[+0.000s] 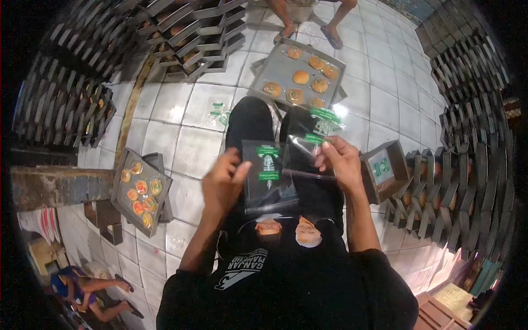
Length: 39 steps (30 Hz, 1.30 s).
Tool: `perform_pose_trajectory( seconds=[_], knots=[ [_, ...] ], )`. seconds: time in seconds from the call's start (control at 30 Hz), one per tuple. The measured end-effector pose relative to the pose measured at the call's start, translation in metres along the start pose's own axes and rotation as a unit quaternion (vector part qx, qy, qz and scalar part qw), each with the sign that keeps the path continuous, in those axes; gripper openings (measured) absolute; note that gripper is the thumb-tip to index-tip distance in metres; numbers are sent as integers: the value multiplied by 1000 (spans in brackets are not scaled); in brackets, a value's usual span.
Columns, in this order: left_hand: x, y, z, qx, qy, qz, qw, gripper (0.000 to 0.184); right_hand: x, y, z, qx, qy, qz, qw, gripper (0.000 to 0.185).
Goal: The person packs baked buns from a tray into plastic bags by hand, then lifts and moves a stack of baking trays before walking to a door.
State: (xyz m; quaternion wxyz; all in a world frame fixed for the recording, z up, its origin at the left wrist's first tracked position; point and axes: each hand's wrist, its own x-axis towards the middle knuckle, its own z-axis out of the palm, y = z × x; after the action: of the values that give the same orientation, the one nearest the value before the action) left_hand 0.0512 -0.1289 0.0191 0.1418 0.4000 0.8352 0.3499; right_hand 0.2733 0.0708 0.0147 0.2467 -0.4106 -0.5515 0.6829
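Observation:
Clear plastic bags with green print lie over my black-clothed lap. My left hand (224, 179) is at the left edge of one flat bag (269, 190), its fingers apart and slightly blurred. In my right hand (336, 159), thumb and fingers pinch another clear bag (314, 139) with green labels, held above my right thigh. Beyond my knees a metal tray (281, 69) holds several round golden buns (301, 77).
Left of me, a tray (155, 212) bears several topped buns. An open metal box (385, 171) with a green-printed packet stands at my right. More packets (218, 114) lie on the tiles. Stacked trays (467, 181) line both sides. Two other people sit nearby, legs visible.

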Motion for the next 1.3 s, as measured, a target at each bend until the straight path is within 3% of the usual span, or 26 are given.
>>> perform_pose_trajectory(
  seconds=[0.03, 0.1, 0.17, 0.2, 0.3, 0.33, 0.37, 0.43, 0.5, 0.53, 0.57, 0.63, 0.7, 0.73, 0.8, 0.83, 0.87, 0.97, 1.03, 1.1, 1.17, 1.23, 1.3],
  knots=[
    [12, 14, -17, -1, 7, -32, 999, 54, 1, -9, 3, 14, -29, -6, 999, 22],
    [38, 15, -18, -197, -11, 88, 976, 67, 9, -23, 16, 32, -64, 2, 997, 22],
    [61, 38, -14, -443, -181, -29, 878, 69, 24, -38, 32, -35, -121, -7, 992, 23],
    [72, 47, -8, -481, -219, -81, 845, 53, 33, -50, 42, -72, -116, -9, 991, 24],
    [116, 47, 1, -414, -236, -166, 864, 37, 82, -60, 43, -180, -178, -67, 965, 24],
    [128, 41, 7, -415, -181, -127, 883, 28, 109, -53, 35, -185, -197, -89, 959, 25],
    [138, 23, 14, -439, -149, -134, 876, 25, 139, -36, 22, -62, -228, -38, 971, 28],
    [159, -4, 28, -416, -54, -159, 894, 24, 212, 10, -2, 8, -142, -15, 990, 30],
    [174, -2, 49, -441, -18, -168, 881, 24, 281, 66, -29, -151, -27, 24, 988, 32],
    [179, -3, 55, -452, 2, -174, 875, 24, 320, 112, -54, -330, -66, -3, 942, 32],
    [185, -4, 60, -463, 22, -179, 868, 24, 358, 154, -77, -496, -106, -31, 862, 32],
    [188, -4, 61, -381, -66, -230, 893, 21, 417, 201, -97, -456, -133, 0, 880, 31],
    [184, -13, 67, -362, -64, -238, 899, 20, 478, 242, -117, -353, -151, 44, 922, 28],
    [180, -18, 69, -348, -59, -238, 905, 21, 496, 249, -111, -377, -64, -57, 922, 32],
    [158, -36, 68, -271, -57, -227, 934, 22, 556, 263, -114, -516, -47, -42, 854, 35],
    [159, -40, 69, -232, -58, -218, 946, 23, 566, 264, -106, -519, 22, -49, 853, 39],
    [164, -41, 71, -193, -58, -209, 957, 24, 579, 268, -106, -475, 18, -70, 877, 45],
    [182, -22, 76, -331, -5, -185, 925, 30, 608, 287, -96, -504, 106, -44, 856, 55],
    [191, -21, 78, -404, 3, -187, 895, 36, 642, 327, -97, -537, 72, -3, 841, 64],
    [189, -23, 81, -437, 9, -179, 881, 41, 627, 286, -72, -470, 130, 134, 863, 68],
    [178, -29, 87, -436, 82, -227, 867, 32, 612, 280, -57, -511, 136, 97, 843, 74],
    [191, -22, 91, -432, 74, -190, 879, 32, 574, 254, -24, -508, 188, 31, 840, 81],
    [202, -15, 94, -427, 77, -145, 889, 31, 575, 288, -30, -313, 101, 44, 943, 82]
  ],
)
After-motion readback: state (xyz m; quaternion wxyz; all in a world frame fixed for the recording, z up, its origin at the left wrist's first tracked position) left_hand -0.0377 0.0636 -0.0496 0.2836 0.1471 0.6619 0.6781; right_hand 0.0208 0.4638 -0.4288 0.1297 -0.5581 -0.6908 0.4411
